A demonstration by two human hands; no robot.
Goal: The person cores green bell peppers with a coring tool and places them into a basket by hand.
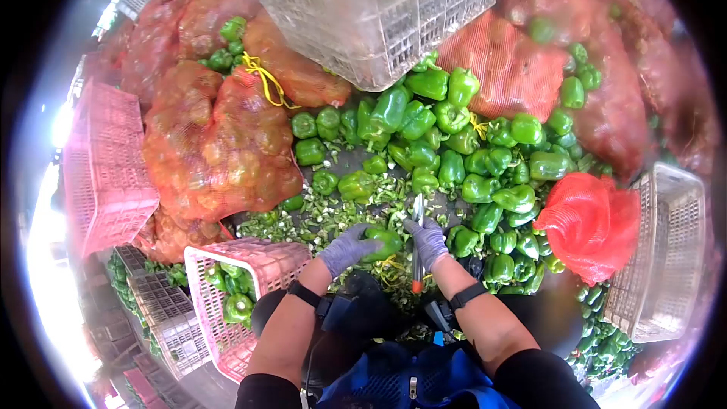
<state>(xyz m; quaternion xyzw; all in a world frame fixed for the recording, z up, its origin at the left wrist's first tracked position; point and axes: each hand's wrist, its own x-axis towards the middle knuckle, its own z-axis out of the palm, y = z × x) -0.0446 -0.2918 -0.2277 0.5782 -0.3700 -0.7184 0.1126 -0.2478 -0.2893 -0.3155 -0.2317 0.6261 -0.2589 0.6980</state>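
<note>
My left hand (pixel 347 248), in a thin purple glove, is closed around a green bell pepper (pixel 383 244) in front of my lap. Close beside it, my gloved right hand (pixel 429 241) grips a long, narrow metal tool (pixel 418 263) with an orange lower end; its exact kind is unclear. The tool stands nearly upright in view, just right of the held pepper and apart from it. Chopped green pepper bits and pale cores (pixel 303 229) cover the ground under and beyond my hands. Whole bell peppers (pixel 477 188) are heaped ahead and to the right.
A pink crate (pixel 282 257) holding peppers stands at my left, another pink crate (pixel 113 167) farther out. Full red mesh sacks (pixel 219 144) lie ahead. A grey crate (pixel 379 23) stands ahead. A crumpled red net bag (pixel 587 223) and pale crate (pixel 659 257) are right.
</note>
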